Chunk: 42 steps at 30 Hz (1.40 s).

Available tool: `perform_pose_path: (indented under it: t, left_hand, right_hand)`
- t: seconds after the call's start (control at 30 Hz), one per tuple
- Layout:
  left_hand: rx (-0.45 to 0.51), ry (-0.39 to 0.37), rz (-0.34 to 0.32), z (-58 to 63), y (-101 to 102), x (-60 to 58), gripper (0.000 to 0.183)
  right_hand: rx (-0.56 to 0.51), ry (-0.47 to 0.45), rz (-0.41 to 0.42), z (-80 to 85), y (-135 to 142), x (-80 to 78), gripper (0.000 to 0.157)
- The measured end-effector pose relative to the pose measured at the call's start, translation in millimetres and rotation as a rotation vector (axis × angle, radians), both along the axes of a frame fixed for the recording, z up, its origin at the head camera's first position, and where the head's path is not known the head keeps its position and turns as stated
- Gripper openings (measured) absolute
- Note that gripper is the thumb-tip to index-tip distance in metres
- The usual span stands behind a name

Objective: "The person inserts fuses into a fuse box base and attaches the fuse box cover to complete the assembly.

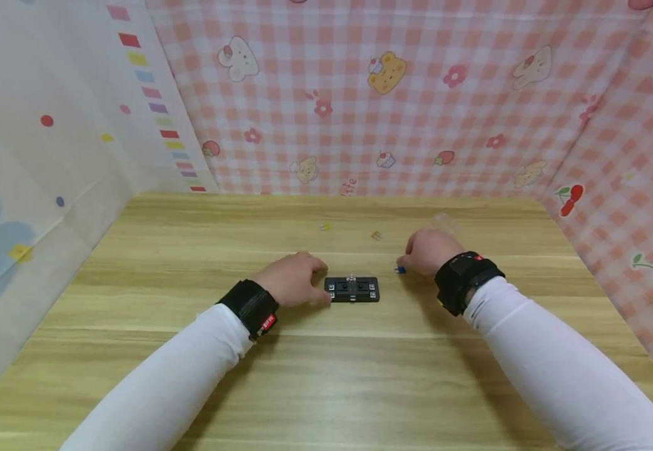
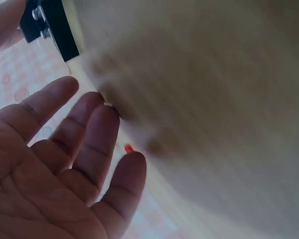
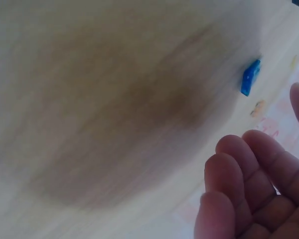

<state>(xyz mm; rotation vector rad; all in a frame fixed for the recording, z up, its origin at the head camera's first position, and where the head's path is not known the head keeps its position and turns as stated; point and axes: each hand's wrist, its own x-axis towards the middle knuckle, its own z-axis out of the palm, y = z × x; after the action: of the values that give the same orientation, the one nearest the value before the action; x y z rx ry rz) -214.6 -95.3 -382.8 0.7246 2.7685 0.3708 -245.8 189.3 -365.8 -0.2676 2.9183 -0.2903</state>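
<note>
A small black fuse holder point(image 1: 366, 297) with silvery metal contacts lies on the wooden table; a clear piece stands up at its middle. My left hand point(image 1: 294, 279) is at the holder's left end, thumb by the near corner, fingers loosely bent. In the left wrist view the palm holds nothing, and whether the thumb touches the holder point(image 2: 65, 35) cannot be told. Just beneath my right hand point(image 1: 432, 252) lies a blue blade fuse point(image 1: 400, 270) with metal prongs. The right wrist view shows the blue fuse point(image 3: 250, 77) on the table, apart from the relaxed fingers.
Farther back on the table point(image 1: 303, 388) lie a yellow blade fuse point(image 1: 325, 227) and an amber one point(image 1: 377, 235). Behind the right hand is a clear plastic item point(image 1: 444, 222). Patterned cloth point(image 1: 349, 113) walls the back and both sides.
</note>
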Motion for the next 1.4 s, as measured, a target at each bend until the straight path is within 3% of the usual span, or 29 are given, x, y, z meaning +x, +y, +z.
perform_pose_path:
  t: [0.33, 0.6, 0.93, 1.4]
  left_hand:
    - [-0.087, 0.104, -0.011, -0.6, 12.4, 10.3, 0.062]
    - [-0.135, 0.115, 0.033, 2.4, 21.0, 14.7, 0.054]
    - [-0.161, 0.149, 0.036, 1.7, 23.3, 16.4, 0.05]
    - [-0.157, 0.154, 0.052, -0.6, 22.1, 16.6, 0.051]
  right_hand:
    - [0.037, -0.026, 0.006, -5.3, -2.1, 1.9, 0.035]
    - [0.078, -0.056, 0.012, -5.9, -6.7, 0.2, 0.041]
    - [0.082, -0.05, 0.027, -5.2, -8.6, -5.9, 0.02]
    - [0.114, -0.14, 0.028, -6.4, -10.9, -18.3, 0.021]
